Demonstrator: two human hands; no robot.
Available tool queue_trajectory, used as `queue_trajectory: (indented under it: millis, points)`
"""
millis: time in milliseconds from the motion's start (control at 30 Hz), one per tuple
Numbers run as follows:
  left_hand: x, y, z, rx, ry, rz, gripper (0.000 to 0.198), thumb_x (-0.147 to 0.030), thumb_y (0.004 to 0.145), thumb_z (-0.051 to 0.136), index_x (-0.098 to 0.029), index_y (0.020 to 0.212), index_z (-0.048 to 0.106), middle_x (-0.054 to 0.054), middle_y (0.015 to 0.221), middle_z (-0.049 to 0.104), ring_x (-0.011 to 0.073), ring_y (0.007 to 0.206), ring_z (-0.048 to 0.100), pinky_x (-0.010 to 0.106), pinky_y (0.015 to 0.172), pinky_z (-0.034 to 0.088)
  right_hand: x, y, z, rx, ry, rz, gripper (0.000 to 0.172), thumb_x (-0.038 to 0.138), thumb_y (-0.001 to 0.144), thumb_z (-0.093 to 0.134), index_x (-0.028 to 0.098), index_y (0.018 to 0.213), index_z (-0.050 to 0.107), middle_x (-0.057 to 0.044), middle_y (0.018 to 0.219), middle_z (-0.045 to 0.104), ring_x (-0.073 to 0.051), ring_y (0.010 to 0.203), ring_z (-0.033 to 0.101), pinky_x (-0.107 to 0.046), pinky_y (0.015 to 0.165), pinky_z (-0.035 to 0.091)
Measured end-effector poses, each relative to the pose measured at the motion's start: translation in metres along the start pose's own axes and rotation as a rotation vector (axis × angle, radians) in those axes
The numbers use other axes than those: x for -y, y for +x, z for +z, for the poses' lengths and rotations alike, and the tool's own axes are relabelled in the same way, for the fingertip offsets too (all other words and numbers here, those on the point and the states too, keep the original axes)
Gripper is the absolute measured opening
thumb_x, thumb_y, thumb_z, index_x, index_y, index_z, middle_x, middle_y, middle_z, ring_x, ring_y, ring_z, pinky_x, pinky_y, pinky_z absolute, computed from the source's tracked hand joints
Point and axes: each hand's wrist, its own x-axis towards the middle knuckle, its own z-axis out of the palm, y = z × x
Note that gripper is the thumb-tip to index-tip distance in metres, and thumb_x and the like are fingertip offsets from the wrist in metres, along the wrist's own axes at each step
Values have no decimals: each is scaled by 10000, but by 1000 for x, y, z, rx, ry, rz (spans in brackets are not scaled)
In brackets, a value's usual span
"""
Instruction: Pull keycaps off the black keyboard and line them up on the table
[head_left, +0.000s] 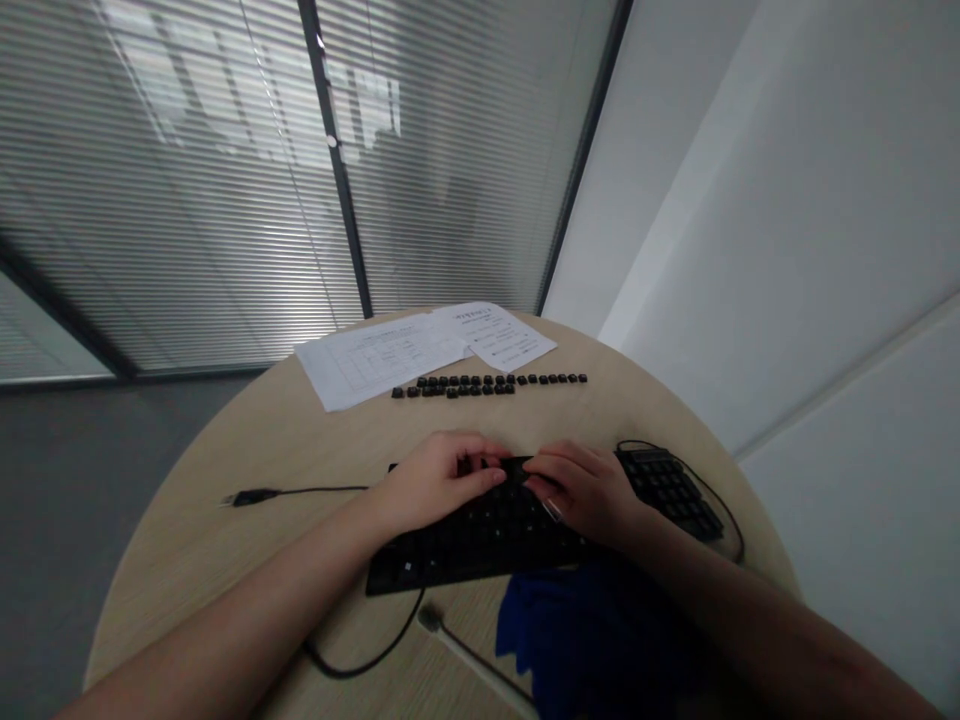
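Observation:
A black keyboard (480,545) lies slightly askew on the table, partly hidden under both hands. My left hand (442,478) is curled over its upper part, thumb along the keys and fingers bent near the far edge, gripping the keyboard. Close beside it, my right hand (581,490) has its fingers bent together over the upper keys. A thin shiny piece (553,510) shows under these fingers; what they hold is too dark to make out. Beyond the hands, loose black keycaps (480,386) stand in two rows.
Printed sheets (390,355) lie at the table's far side. A black number pad (671,492) with a cable sits at right. A USB plug (253,497) lies at left. Nearer me are a brush (472,655) with a pale handle and a blue cloth (577,640).

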Motion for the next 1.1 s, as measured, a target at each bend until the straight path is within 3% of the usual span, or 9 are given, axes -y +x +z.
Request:
queue_trajectory:
  millis: [67,133,233,367,533,733,933,1100]
  points:
    - [8,1,-6,-56,254,68,303,-351,936,596,-179,1139,739,86,1029,745,236,957,672,399,894,515,-14,3,-6,88,-32,111,119,271,973,607,229,1010,711,-51,929,752,-175,830,695,-279,731,522]
    - [20,2,-11,-12,394,127,292,-335,949,576,-186,1137,741,102,1097,739,259,1031,666,426,951,500,-34,8,-10,228,-70,263,134,288,951,636,222,1032,720,-63,957,747,-195,832,691,-301,736,519]
    - [34,4,-14,46,429,154,292,-327,961,557,-179,1138,736,105,1114,734,248,1035,670,401,951,505,-67,20,-6,429,-89,440,173,283,913,675,196,1051,731,-75,973,751,-204,827,685,-311,758,508]
    - [39,6,-14,90,411,154,273,-327,961,548,-187,1092,743,85,1076,739,226,992,676,363,920,509,-107,39,14,643,-63,560,153,261,888,688,182,1005,747,-69,976,770,-193,828,689,-284,742,487]
    - [41,6,-13,98,379,149,259,-316,952,547,-192,1062,748,72,1041,746,210,954,677,336,885,504,-135,63,39,677,-85,567,175,256,874,686,181,1013,759,-71,1001,785,-200,860,700,-277,744,482]
    - [40,5,-14,96,447,138,217,-287,921,575,-200,1000,758,71,982,745,219,897,674,328,837,495,-142,80,58,703,-127,540,170,260,865,675,200,988,777,-55,965,790,-204,866,695,-273,734,474]
    - [34,5,-13,103,461,119,219,-279,911,586,-191,1012,759,87,999,752,248,933,680,348,845,494,-141,82,57,719,-151,524,194,244,896,619,190,967,791,-57,870,787,-196,818,690,-263,705,465]
    - [33,4,-14,89,464,125,214,-279,902,582,-203,987,763,74,977,756,226,898,679,326,815,495,-137,80,53,716,-175,493,237,280,907,620,188,1056,780,-69,971,792,-202,867,699,-267,734,475]
